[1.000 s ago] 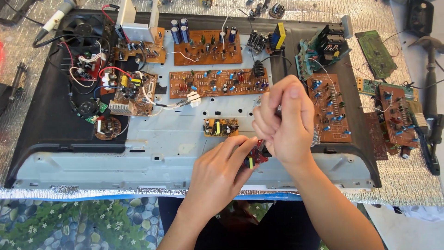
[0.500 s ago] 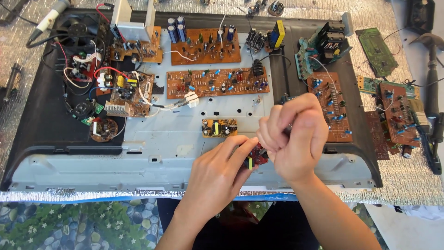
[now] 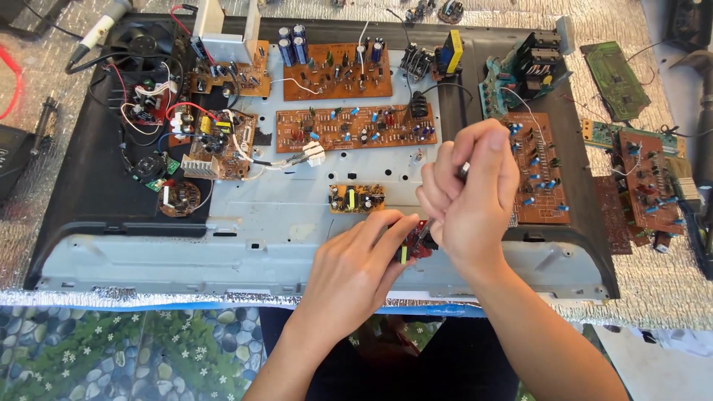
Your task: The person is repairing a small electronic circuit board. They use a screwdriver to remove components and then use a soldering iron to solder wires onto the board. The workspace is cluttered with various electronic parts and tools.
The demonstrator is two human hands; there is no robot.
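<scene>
My left hand point(image 3: 355, 269) pinches a small dark red circuit board point(image 3: 415, 245) with a yellow part on it, near the front edge of a grey metal chassis panel point(image 3: 223, 252). My right hand point(image 3: 469, 197) is closed around a thin metal tool point(image 3: 462, 171) whose tip points down onto that small board. A small brown board point(image 3: 357, 198) lies just behind my left hand.
Several brown circuit boards point(image 3: 349, 128) lie across the panel, with another long one point(image 3: 538, 167) at the right. A black fan and wired boards point(image 3: 212, 142) sit at the left. More boards point(image 3: 648, 182) and tools rest on the silver foil mat point(image 3: 653, 282) at the right.
My right hand has shifted slightly right and down over the small board, turning the tool. My left hand keeps the board in about the same place.
</scene>
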